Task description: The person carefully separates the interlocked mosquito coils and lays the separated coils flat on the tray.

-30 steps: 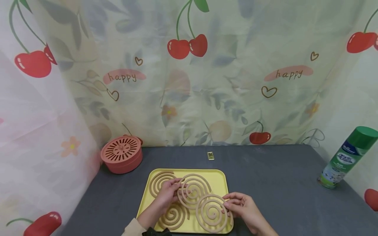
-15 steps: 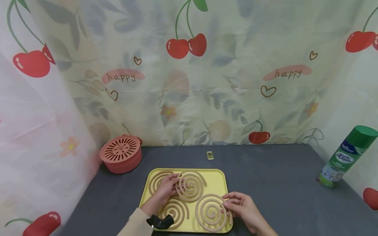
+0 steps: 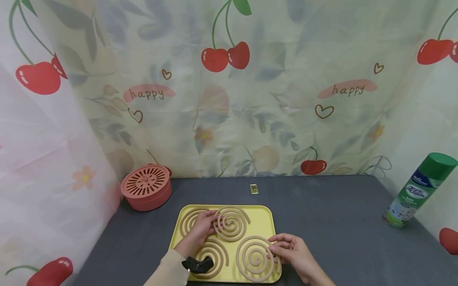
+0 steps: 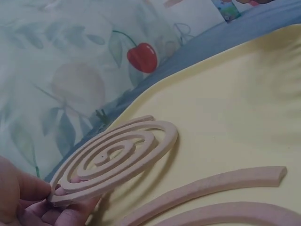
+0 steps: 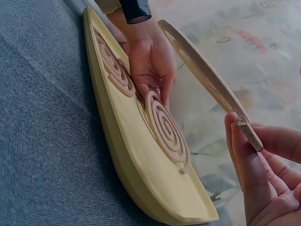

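A yellow tray (image 3: 266, 216) on the grey table holds several tan spiral coils. My left hand (image 3: 214, 223) pinches the rim of the far middle coil (image 3: 232, 224). In the left wrist view that coil (image 4: 117, 157) is tilted up off the tray (image 4: 235, 103). My right hand (image 3: 274, 247) pinches the right edge of the near right coil (image 3: 255, 259). The right wrist view shows this coil (image 5: 202, 70) lifted, its end between my fingertips (image 5: 244, 155). Two more coils lie flat, one at the far left (image 3: 187, 221) and one at the near left (image 3: 214, 256).
A salmon round holder with a slotted lid (image 3: 146, 187) stands at the back left. A small brass clip (image 3: 254, 188) lies behind the tray. A green spray can (image 3: 418, 192) leans at the right edge. Cherry-print sheets wall in the table (image 3: 340, 222).
The two held coils, overlapping a second ago, now sit apart. My left hand drew its coil back toward the tray's far side. My right hand hardly moved.
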`<act>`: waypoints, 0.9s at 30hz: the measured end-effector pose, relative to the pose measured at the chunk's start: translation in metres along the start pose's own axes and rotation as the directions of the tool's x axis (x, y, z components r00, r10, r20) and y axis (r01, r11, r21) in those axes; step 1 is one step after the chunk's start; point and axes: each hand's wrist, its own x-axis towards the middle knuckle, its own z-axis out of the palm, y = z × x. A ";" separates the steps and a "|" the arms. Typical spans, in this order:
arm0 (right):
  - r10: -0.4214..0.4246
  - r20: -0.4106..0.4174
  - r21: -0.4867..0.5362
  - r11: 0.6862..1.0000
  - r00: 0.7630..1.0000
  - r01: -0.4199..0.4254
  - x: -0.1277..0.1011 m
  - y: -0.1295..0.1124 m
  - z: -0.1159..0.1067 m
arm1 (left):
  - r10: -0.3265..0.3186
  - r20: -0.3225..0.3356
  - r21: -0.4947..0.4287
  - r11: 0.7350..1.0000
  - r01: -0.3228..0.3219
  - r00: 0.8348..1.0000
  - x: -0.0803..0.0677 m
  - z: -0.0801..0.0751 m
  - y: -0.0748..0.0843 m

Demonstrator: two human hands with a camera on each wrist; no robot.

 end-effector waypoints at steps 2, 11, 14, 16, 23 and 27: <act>0.008 -0.003 -0.003 1.000 1.000 -0.008 0.000 0.000 0.000 | 0.000 -0.001 0.010 1.000 0.000 1.000 0.001 0.000 0.000; 0.017 -0.002 -0.006 1.000 1.000 -0.017 0.000 0.001 0.001 | 0.039 -0.025 0.066 0.997 -0.037 0.999 0.000 0.003 0.003; 0.023 0.001 0.000 1.000 1.000 -0.023 0.000 0.001 0.001 | 0.070 -0.017 0.099 0.993 -0.068 0.997 -0.002 0.003 0.006; 0.029 0.002 0.002 1.000 1.000 -0.029 0.000 0.001 0.001 | 0.085 -0.005 0.111 0.990 -0.083 0.996 -0.004 0.003 0.008; 0.035 0.005 -0.001 0.999 0.999 -0.035 0.001 0.003 0.001 | 0.116 0.006 0.139 0.983 -0.116 0.993 -0.006 0.003 0.010; 0.030 0.002 -0.003 1.000 1.000 -0.030 0.001 0.005 0.000 | 0.124 0.018 0.154 0.980 -0.125 0.992 -0.005 0.004 0.011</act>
